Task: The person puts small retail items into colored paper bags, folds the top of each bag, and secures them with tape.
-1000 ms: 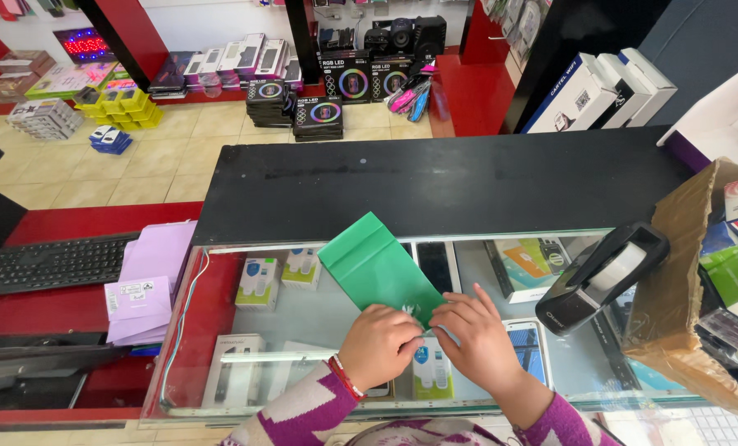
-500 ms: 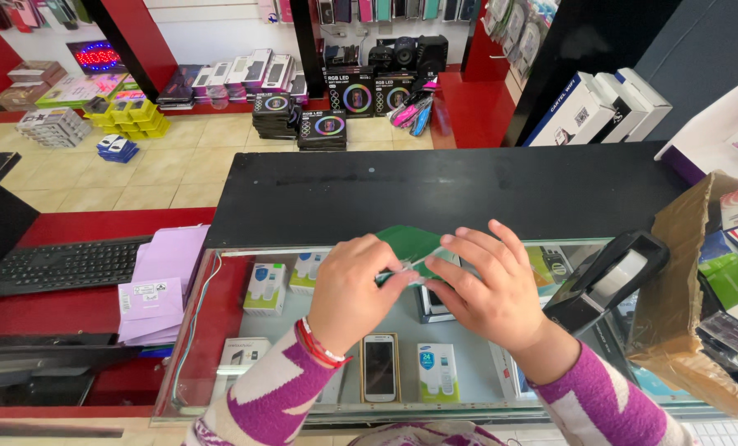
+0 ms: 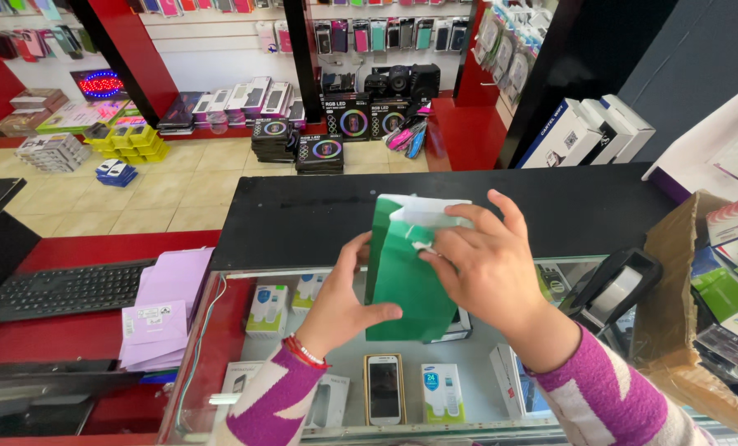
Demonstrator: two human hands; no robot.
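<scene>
Green paper bag [image 3: 406, 281] upright above glass counter [image 3: 220, 347]: left hand [image 3: 340, 301] pinches side, right hand [image 3: 484, 264] grips mouth. Likely light, crumple-prone; hold edges.

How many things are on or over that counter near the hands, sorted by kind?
Green paper bag, held upright in the left hand and right hand: 1
Stack of purple bags: 1
Black keyboard: 1
Black tape dispenser: 1
Cardboard box: 1
Total: 5
</scene>
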